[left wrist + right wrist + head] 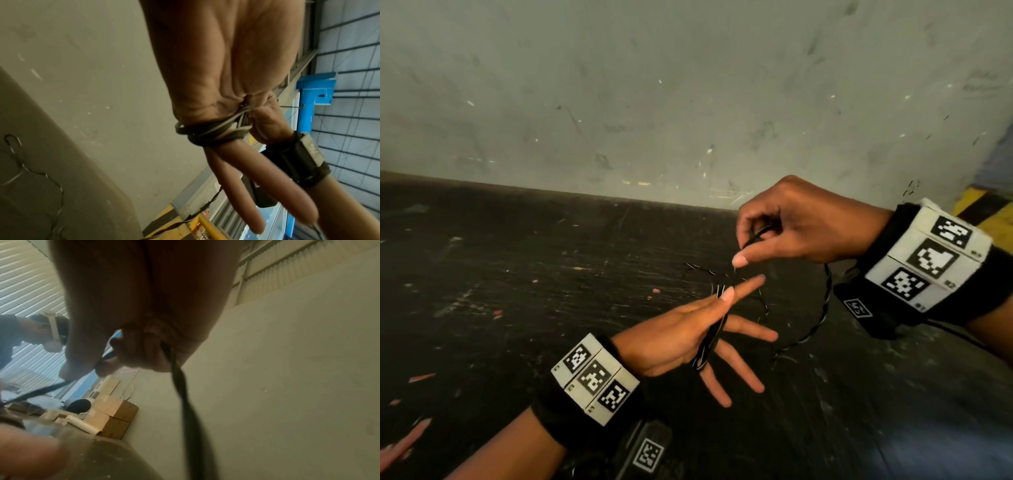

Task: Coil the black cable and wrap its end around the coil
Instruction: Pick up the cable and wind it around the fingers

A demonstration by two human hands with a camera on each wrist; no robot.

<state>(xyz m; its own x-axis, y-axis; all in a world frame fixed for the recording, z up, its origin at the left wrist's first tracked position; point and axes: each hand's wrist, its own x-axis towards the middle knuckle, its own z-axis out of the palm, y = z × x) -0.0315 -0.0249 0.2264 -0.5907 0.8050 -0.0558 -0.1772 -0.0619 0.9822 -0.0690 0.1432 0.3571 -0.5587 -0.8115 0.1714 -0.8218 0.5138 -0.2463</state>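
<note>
Where boxes (115, 415) stand, grey wall (688, 85) behind

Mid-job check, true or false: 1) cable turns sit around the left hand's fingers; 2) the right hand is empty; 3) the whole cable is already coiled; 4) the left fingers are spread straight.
1) True: turns of the black cable loop around the left hand.
2) False: the right hand pinches the cable.
3) False: a loose length still trails onto the dark table.
4) True: the left fingers are extended and spread.
</note>
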